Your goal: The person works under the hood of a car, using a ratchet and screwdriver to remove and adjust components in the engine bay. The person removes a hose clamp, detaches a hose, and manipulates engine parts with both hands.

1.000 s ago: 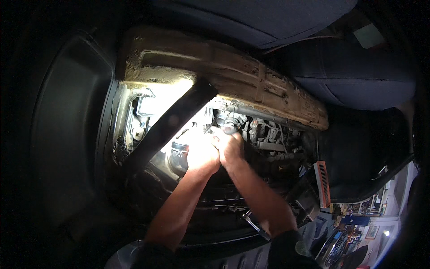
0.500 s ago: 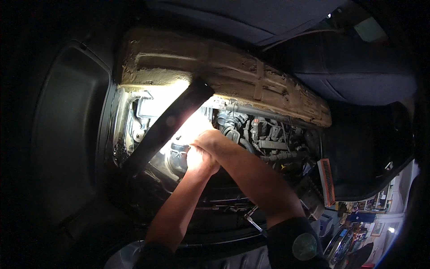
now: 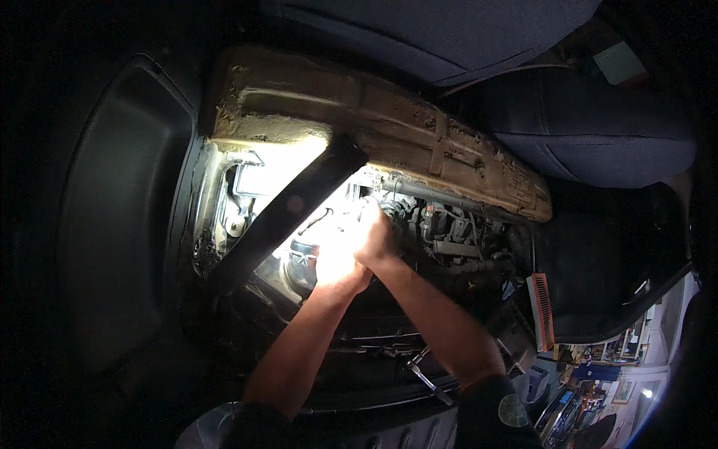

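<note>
Dark vehicle interior w/ blue seats [image 3: 598,127], black trim panel [image 3: 112,224], lit workshop [image 3: 598,374] at lower right.

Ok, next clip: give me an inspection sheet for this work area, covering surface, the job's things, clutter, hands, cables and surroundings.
Surface: open engine bay under a raised bonnet with a rusty, dirty edge; brightly lit at the left, dark elsewhere.
Job's things: black corrugated hose at the fingertips; the exact part is lost in glare.
Clutter: metal hand tool lying on the front edge of the bay.
Hands: left hand washed out by light, right hand beside it, both pressed into the engine; grip cannot be told.
Cables: wires and hoses around the engine.
Surroundings: black strap crossing diagonally; workshop clutter at the lower right.
</note>
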